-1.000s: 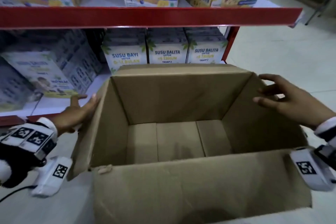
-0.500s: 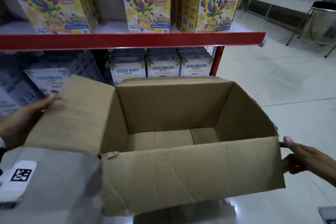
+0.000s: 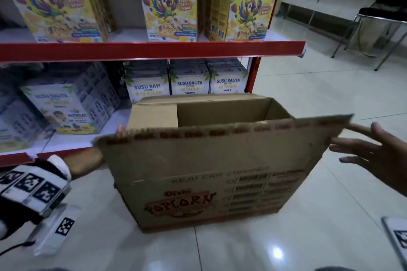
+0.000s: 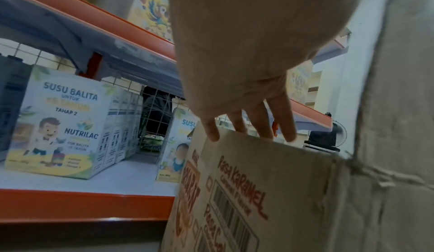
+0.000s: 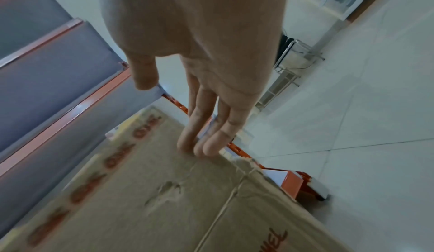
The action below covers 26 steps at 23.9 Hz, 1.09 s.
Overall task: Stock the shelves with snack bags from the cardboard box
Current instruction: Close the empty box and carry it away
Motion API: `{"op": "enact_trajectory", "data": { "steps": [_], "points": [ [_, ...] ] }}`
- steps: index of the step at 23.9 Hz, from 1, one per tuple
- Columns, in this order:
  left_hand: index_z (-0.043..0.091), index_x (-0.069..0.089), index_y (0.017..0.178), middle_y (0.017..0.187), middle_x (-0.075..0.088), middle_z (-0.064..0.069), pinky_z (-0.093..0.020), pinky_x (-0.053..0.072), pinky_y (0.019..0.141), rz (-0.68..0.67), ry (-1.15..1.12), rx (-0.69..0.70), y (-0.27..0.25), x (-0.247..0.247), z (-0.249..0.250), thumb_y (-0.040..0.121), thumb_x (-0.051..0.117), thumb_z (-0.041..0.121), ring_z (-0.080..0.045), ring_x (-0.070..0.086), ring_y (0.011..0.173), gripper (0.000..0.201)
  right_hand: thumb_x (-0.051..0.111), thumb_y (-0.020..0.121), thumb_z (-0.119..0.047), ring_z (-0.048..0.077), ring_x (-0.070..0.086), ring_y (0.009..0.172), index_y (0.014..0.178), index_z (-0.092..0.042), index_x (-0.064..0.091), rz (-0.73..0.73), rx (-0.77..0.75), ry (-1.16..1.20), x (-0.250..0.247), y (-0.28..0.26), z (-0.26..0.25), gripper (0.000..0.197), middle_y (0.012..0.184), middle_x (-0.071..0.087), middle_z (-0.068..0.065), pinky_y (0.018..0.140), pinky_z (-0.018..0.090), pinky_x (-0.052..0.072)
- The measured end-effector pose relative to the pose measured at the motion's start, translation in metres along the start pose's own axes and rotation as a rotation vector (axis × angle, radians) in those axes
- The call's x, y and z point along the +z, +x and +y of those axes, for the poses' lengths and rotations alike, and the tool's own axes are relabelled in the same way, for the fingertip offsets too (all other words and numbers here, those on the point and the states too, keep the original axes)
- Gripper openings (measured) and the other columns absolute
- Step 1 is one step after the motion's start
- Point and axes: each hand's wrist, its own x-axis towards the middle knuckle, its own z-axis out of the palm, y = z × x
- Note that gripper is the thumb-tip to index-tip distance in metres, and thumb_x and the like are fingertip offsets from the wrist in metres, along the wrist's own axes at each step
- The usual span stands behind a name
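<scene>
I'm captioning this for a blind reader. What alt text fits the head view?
A cardboard box printed "Popcorn" stands on a tiled floor before red shelves of cereal and milk boxes. The left hand touches its left side; the open right hand reaches its raised front flap.

We see the cardboard box (image 3: pixel 211 182) on the floor (image 3: pixel 308 237) before the shelves (image 3: pixel 152 50), cereal boxes (image 3: pixel 169 2) on the upper shelf, milk cartons (image 3: pixel 189 83) below, behind the box, a chair (image 3: pixel 378 28) far right.
</scene>
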Motion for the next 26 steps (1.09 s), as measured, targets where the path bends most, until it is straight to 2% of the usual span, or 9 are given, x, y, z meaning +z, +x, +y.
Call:
{"op": "enact_trajectory", "data": {
  "steps": [1, 3, 5, 9, 15, 20, 24, 25, 26],
  "points": [
    [0.017, 0.04, 0.137, 0.144, 0.042, 0.001, -0.026, 0.039, 0.103, 0.044, 0.011, 0.032, 0.0, -0.001, -0.004, 0.036, 0.054, 0.093, -0.018, 0.047, 0.128, 0.127, 0.053, 0.085, -0.06, 0.037, 0.056, 0.118, 0.139, -0.019, 0.045, 0.042, -0.069, -0.13, 0.011, 0.007, -0.003, 0.068, 0.126, 0.059, 0.025, 0.082, 0.043, 0.055],
    [0.026, 0.032, 0.139, 0.144, 0.041, 0.007, -0.023, 0.036, 0.102, 0.049, -0.097, 0.075, -0.001, 0.002, 0.001, 0.074, 0.046, 0.073, -0.015, 0.045, 0.13, 0.081, 0.072, 0.068, -0.059, 0.024, 0.066, 0.102, 0.119, -0.026, 0.063, 0.157, -0.211, -0.347, 0.039, 0.023, -0.001, 0.062, 0.113, 0.069, 0.011, 0.068, 0.027, 0.057],
    [0.03, 0.051, 0.126, 0.134, 0.055, 0.005, -0.031, 0.037, 0.103, 0.143, -0.105, 0.105, 0.009, 0.002, 0.001, 0.093, 0.025, 0.052, -0.013, 0.053, 0.121, 0.047, 0.075, 0.071, -0.045, 0.017, 0.063, 0.094, 0.112, -0.03, 0.066, 0.269, -0.335, -0.591, 0.061, 0.046, 0.007, 0.044, 0.112, 0.068, 0.009, 0.07, 0.017, 0.053],
    [0.014, 0.062, 0.102, 0.109, 0.064, -0.01, -0.035, 0.042, 0.085, 0.436, -0.042, 0.074, 0.048, -0.016, 0.0, 0.097, 0.049, 0.024, -0.026, 0.061, 0.104, 0.017, 0.067, 0.083, -0.042, 0.033, 0.038, 0.13, 0.137, -0.033, 0.045, 0.296, -0.105, -1.208, 0.073, 0.085, 0.031, 0.06, 0.142, 0.045, 0.009, 0.105, 0.041, 0.031],
    [0.011, 0.055, 0.098, 0.114, 0.05, -0.009, -0.037, 0.035, 0.094, 0.361, -0.048, -0.143, 0.114, -0.031, 0.024, 0.098, 0.045, 0.035, -0.026, 0.046, 0.106, 0.026, 0.062, 0.08, -0.056, 0.028, 0.042, 0.132, 0.147, -0.036, 0.024, 0.287, 0.112, -1.059, 0.067, 0.093, 0.044, 0.08, 0.149, 0.04, 0.001, 0.104, 0.04, 0.033],
    [0.001, 0.056, 0.11, 0.132, 0.053, -0.018, -0.037, 0.039, 0.096, 0.373, -0.344, -0.154, 0.127, -0.039, 0.023, 0.099, 0.044, 0.006, -0.032, 0.052, 0.118, 0.018, 0.063, 0.081, -0.053, 0.03, 0.042, 0.132, 0.15, -0.033, 0.019, 0.3, 0.115, -1.047, 0.071, 0.09, 0.043, 0.084, 0.149, 0.039, 0.005, 0.104, 0.039, 0.033],
    [0.01, 0.031, 0.146, 0.12, 0.056, -0.006, -0.033, 0.024, 0.115, 0.27, -0.468, -0.171, 0.119, -0.048, 0.003, 0.097, 0.04, -0.006, -0.025, 0.046, 0.119, 0.053, 0.063, 0.082, -0.052, 0.027, 0.039, 0.135, 0.15, -0.03, 0.019, 0.267, 0.135, -1.057, 0.073, 0.088, 0.038, 0.085, 0.15, 0.037, 0.004, 0.107, 0.037, 0.03],
    [0.013, 0.033, 0.146, 0.112, 0.057, -0.004, -0.024, 0.015, 0.088, 0.232, -0.497, -0.165, 0.117, -0.049, 0.0, 0.096, 0.039, -0.008, -0.023, 0.047, 0.114, 0.055, 0.063, 0.082, -0.051, 0.026, 0.038, 0.136, 0.15, -0.03, 0.018, 0.258, 0.14, -1.057, 0.073, 0.087, 0.037, 0.085, 0.151, 0.037, 0.004, 0.108, 0.036, 0.029],
    [0.017, 0.036, 0.144, 0.111, 0.058, -0.002, -0.039, 0.038, 0.091, 0.213, -0.531, -0.156, 0.115, -0.05, -0.004, 0.096, 0.038, -0.009, -0.023, 0.049, 0.112, 0.055, 0.063, 0.082, -0.051, 0.026, 0.038, 0.136, 0.151, -0.029, 0.018, 0.249, 0.142, -1.058, 0.074, 0.086, 0.036, 0.085, 0.151, 0.037, 0.004, 0.108, 0.035, 0.029]
  ]
}}
